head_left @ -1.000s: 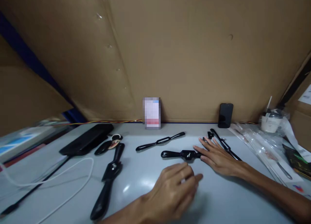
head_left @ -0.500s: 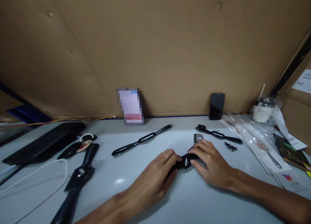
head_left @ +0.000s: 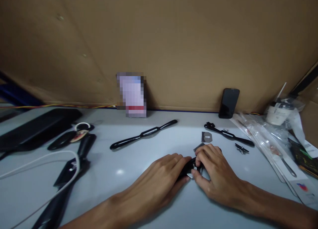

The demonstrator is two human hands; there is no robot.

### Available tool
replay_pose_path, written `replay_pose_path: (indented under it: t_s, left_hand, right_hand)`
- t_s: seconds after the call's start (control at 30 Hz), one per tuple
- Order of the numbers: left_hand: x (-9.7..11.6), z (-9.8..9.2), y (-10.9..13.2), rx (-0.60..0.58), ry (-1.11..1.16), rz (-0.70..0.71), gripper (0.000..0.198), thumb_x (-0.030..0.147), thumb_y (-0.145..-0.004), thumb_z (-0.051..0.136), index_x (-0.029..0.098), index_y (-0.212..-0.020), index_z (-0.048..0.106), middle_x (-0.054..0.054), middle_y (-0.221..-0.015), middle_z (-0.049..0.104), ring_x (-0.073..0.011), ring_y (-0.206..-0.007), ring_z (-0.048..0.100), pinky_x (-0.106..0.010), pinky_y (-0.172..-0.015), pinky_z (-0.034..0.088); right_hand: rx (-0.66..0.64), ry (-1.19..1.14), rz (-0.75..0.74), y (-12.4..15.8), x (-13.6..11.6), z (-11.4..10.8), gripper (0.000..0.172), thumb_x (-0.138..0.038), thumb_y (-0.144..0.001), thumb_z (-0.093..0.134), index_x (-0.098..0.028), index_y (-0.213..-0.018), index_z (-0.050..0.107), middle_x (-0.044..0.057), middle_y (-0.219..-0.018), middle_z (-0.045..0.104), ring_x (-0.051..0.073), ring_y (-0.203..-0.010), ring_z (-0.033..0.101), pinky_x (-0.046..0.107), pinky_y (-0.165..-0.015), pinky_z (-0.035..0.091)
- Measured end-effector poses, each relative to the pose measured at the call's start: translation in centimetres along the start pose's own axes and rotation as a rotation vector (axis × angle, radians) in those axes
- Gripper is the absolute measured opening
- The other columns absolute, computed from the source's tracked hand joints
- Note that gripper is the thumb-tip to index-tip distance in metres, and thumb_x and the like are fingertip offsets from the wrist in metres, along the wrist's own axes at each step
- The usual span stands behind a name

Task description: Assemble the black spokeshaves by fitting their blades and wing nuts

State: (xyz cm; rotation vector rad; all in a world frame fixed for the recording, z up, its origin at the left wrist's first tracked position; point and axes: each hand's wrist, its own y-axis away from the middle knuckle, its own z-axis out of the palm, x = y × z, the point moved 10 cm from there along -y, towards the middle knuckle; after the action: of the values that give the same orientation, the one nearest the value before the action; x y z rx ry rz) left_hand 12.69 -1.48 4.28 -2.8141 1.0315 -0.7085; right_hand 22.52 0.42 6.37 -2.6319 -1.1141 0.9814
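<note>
A black spokeshave [head_left: 186,169] lies low over the table between my hands, mostly covered by fingers. My left hand [head_left: 164,172] is closed around its left handle. With bent fingers and thumb, my right hand [head_left: 211,169] grips its middle, where a bit of bright metal shows under the thumb. Just behind the right fingers is a grey metal plate [head_left: 198,147], partly hidden. A flat blade with a slot [head_left: 206,137] lies beyond it. Farther off rest a bare spokeshave body [head_left: 145,133], another spokeshave body [head_left: 228,135] and a small black cap with a wing screw [head_left: 241,149].
At left lie an assembled spokeshave [head_left: 67,179], a white cable [head_left: 74,153], keys [head_left: 81,133] and a black case [head_left: 39,126]. A phone [head_left: 229,103] and a blurred screen [head_left: 134,95] lean on the cardboard wall. Plastic packages [head_left: 273,149] and a cup [head_left: 278,114] stand right.
My right fingers have moved in over the middle of the spokeshave, covering the screw that showed before. The left hand keeps its hold. The whole view has shifted slightly.
</note>
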Motion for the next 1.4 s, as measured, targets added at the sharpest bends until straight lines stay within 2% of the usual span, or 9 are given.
replay_pose_path:
  t_s: [0.2, 0.4, 0.6, 0.77, 0.9, 1.0, 1.13, 1.3, 1.4]
  left_hand:
    - [-0.1, -0.1, -0.1, -0.021, -0.016, 0.007, 0.022, 0.022, -0.103, 0.057, 0.02, -0.125, 0.059, -0.007, -0.103, 0.07, -0.0259, -0.086, 0.068, -0.039, -0.074, 0.055]
    - [0.2, -0.4, -0.3, -0.018, -0.023, 0.036, 0.024, 0.023, -0.104, 0.055, 0.019, -0.127, 0.061, -0.006, -0.1, 0.07, -0.0251, -0.083, 0.068, -0.038, -0.071, 0.055]
    - [0.1, -0.5, -0.2, -0.026, -0.007, 0.033, 0.029, 0.021, -0.104, 0.056, 0.02, -0.132, 0.058, -0.006, -0.103, 0.07, -0.0238, -0.084, 0.068, -0.038, -0.073, 0.055]
    - [0.1, -0.5, -0.2, -0.027, -0.016, 0.038, 0.027, 0.021, -0.103, 0.055, 0.02, -0.13, 0.059, -0.005, -0.1, 0.07, -0.0235, -0.082, 0.067, -0.036, -0.071, 0.054]
    - [0.1, -0.3, -0.2, -0.035, -0.029, 0.036, 0.022, 0.023, -0.105, 0.053, 0.021, -0.125, 0.061, -0.005, -0.099, 0.069, -0.024, -0.082, 0.066, -0.037, -0.071, 0.053]
    - [0.1, -0.3, -0.2, -0.035, -0.028, 0.032, 0.024, 0.024, -0.105, 0.054, 0.021, -0.127, 0.06, -0.005, -0.1, 0.069, -0.0238, -0.083, 0.066, -0.037, -0.072, 0.053]
    - [0.1, -0.6, -0.2, -0.022, -0.017, 0.033, 0.028, 0.023, -0.104, 0.054, 0.021, -0.131, 0.059, -0.005, -0.1, 0.069, -0.0225, -0.081, 0.066, -0.035, -0.071, 0.054]
    - [0.4, -0.8, -0.3, -0.017, -0.022, 0.041, 0.025, 0.023, -0.104, 0.053, 0.021, -0.128, 0.061, -0.005, -0.097, 0.069, -0.0224, -0.079, 0.065, -0.035, -0.069, 0.053]
    - [0.5, -0.9, -0.3, -0.017, -0.018, 0.041, 0.022, 0.022, -0.104, 0.052, 0.02, -0.124, 0.062, -0.005, -0.096, 0.069, -0.0216, -0.078, 0.065, -0.034, -0.068, 0.053]
  right_hand:
    - [0.129, -0.158, -0.057, 0.3, 0.9, -2.2, 0.044, 0.004, -0.091, 0.039, -0.024, -0.116, 0.062, 0.01, -0.129, 0.061, 0.024, -0.124, 0.057, 0.049, -0.103, 0.048]
    - [0.133, -0.193, -0.164, 0.8, 0.4, -2.9, 0.023, -0.002, -0.085, 0.052, -0.022, -0.087, 0.063, 0.008, -0.12, 0.065, 0.027, -0.121, 0.058, 0.051, -0.102, 0.052]
    - [0.076, -0.084, -0.048, 0.7, 2.0, -1.4, 0.067, 0.003, -0.085, 0.042, -0.018, -0.15, 0.046, 0.016, -0.153, 0.052, 0.027, -0.144, 0.043, 0.061, -0.118, 0.041]
    - [0.117, -0.142, -0.134, 0.8, 0.2, -2.7, 0.03, -0.001, -0.083, 0.05, -0.019, -0.103, 0.062, 0.014, -0.129, 0.064, 0.028, -0.129, 0.055, 0.055, -0.105, 0.052]
    - [0.11, -0.173, -0.229, 1.1, -0.7, -2.9, 0.026, 0.002, -0.079, 0.049, -0.021, -0.083, 0.061, 0.01, -0.126, 0.064, 0.027, -0.125, 0.057, 0.053, -0.105, 0.052]
    - [0.091, -0.068, -0.121, 1.0, 1.0, -1.8, 0.05, 0.003, -0.078, 0.046, -0.02, -0.116, 0.068, 0.012, -0.14, 0.061, 0.03, -0.137, 0.05, 0.06, -0.112, 0.048]
    - [0.079, 0.016, 0.003, 1.0, 2.7, -0.9, 0.087, 0.002, -0.076, 0.044, -0.015, -0.161, 0.033, 0.017, -0.16, 0.046, 0.031, -0.151, 0.037, 0.064, -0.122, 0.037]
    - [0.083, -0.064, -0.051, 0.8, 1.1, -2.0, 0.05, -0.001, -0.077, 0.05, -0.02, -0.122, 0.061, 0.014, -0.145, 0.057, 0.03, -0.141, 0.048, 0.061, -0.114, 0.046]
    - [0.103, -0.125, -0.122, 0.9, 0.2, -2.6, 0.024, -0.003, -0.077, 0.054, -0.022, -0.091, 0.06, 0.013, -0.129, 0.063, 0.031, -0.134, 0.053, 0.06, -0.109, 0.049]
